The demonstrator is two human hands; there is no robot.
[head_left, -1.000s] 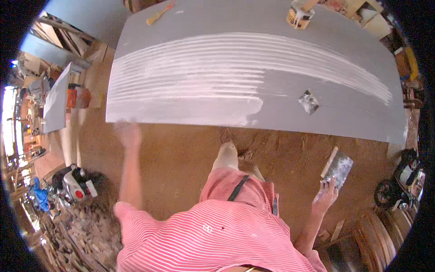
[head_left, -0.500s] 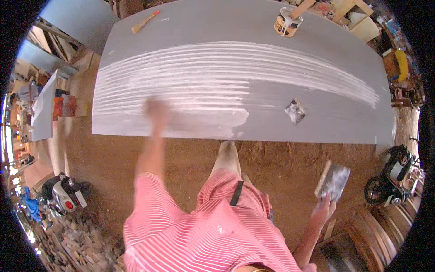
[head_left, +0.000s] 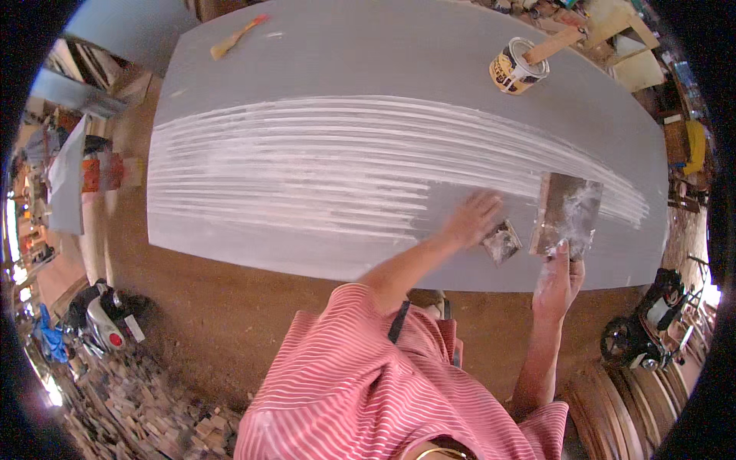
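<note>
My left hand [head_left: 474, 220] reaches across the grey panel [head_left: 345, 57], fingers stretched out and slightly blurred. It is beside a small square plate [head_left: 502, 243] smeared with white filler, which lies on the panel; whether they touch I cannot tell. In my right hand [head_left: 560, 280] is a wide flat scraper [head_left: 569, 217], held over the panel's near right part, my thumb on its white-smeared face. Streaks of white filler [head_left: 307, 138] run in long curved lines across the panel.
An open can [head_left: 519, 69] with a wooden stick in it stands at the far right of the panel. A brush [head_left: 238, 38] lies far left. Motorbikes are parked at the left [head_left: 107, 322] and right [head_left: 652, 326]; wood offcuts [head_left: 138, 406] cover the lower left ground.
My left hand has swung right, from the streaked left part of the panel to the small plate. My right hand has brought the scraper up from beside the panel to over it.
</note>
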